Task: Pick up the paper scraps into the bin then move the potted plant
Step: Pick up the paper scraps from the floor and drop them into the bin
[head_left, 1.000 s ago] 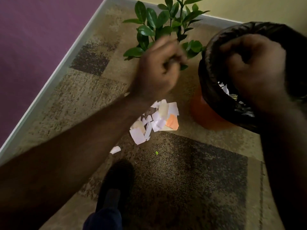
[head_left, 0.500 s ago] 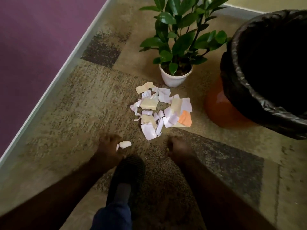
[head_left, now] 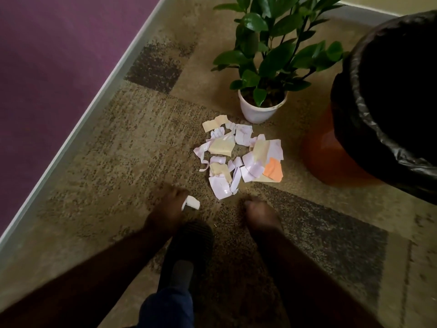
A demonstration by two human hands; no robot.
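Observation:
A pile of torn paper scraps (head_left: 238, 157), white, cream and one orange, lies on the carpet in front of the potted plant (head_left: 262, 107), green-leaved in a white pot. The bin (head_left: 331, 152), orange with a black liner, stands at the right. My left hand (head_left: 170, 207) is down on the carpet below the pile, fingers pinched on the left end of a single white scrap (head_left: 193, 202). My right hand (head_left: 260, 214) rests fingertips-down on the carpet just below the pile's lower right, fingers bunched. What is under them is hidden.
A dark slipper and a blue trouser leg (head_left: 184, 256) stand between my forearms. A pale strip (head_left: 78, 124) runs diagonally at the left, dividing the patterned carpet from the purple floor (head_left: 47, 67). A wall base crosses the top right corner.
A second ago both hands were up at the bin's mouth. They have dropped to the carpet below the pile, and the left fingers have closed onto the lone white scrap.

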